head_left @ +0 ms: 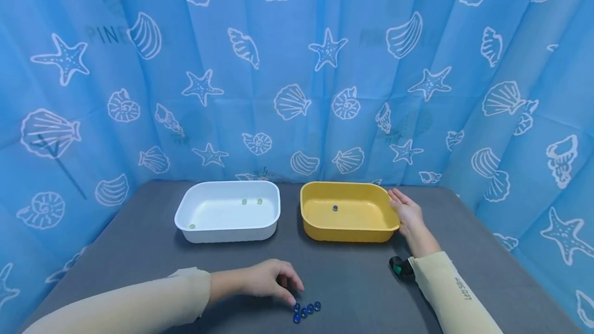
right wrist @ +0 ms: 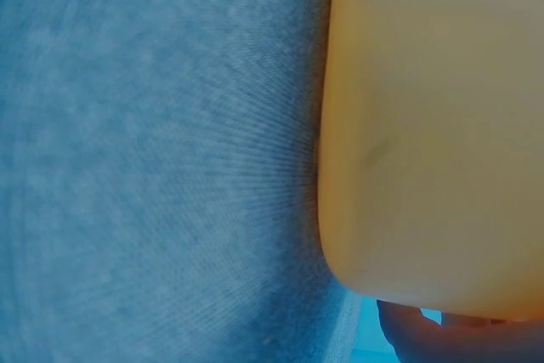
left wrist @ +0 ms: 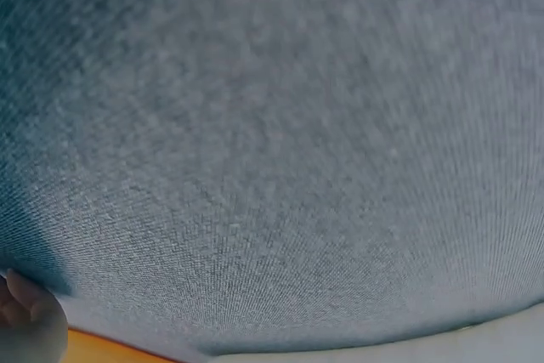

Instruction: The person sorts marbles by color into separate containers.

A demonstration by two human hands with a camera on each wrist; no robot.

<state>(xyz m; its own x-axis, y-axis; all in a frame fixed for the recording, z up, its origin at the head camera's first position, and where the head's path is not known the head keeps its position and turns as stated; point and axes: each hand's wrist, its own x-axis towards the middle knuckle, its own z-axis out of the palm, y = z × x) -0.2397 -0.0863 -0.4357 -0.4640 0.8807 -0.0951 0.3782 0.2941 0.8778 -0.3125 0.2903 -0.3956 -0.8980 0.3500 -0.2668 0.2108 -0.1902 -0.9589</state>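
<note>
Several dark blue glass marbles (head_left: 303, 312) lie in a small cluster near the front of the grey table. My left hand (head_left: 269, 278) hovers beside them with bent fingers; thumb and fingertips are apart, the thumb tip right at the nearest marble. A yellow basin (head_left: 350, 234) stands at the back right with one blue marble (head_left: 335, 208) inside. My right hand (head_left: 408, 215) rests along its right outer wall, fingers fairly straight near the rim. The basin's wall (right wrist: 433, 142) fills much of the right wrist view, with right-hand fingers (right wrist: 425, 333) at its lower edge.
A white basin (head_left: 227, 236) to the left of the yellow one holds three pale green marbles. A black strap device (head_left: 401, 268) sits at the right wrist. Behind the table hangs a blue curtain (head_left: 297, 81) with shell prints.
</note>
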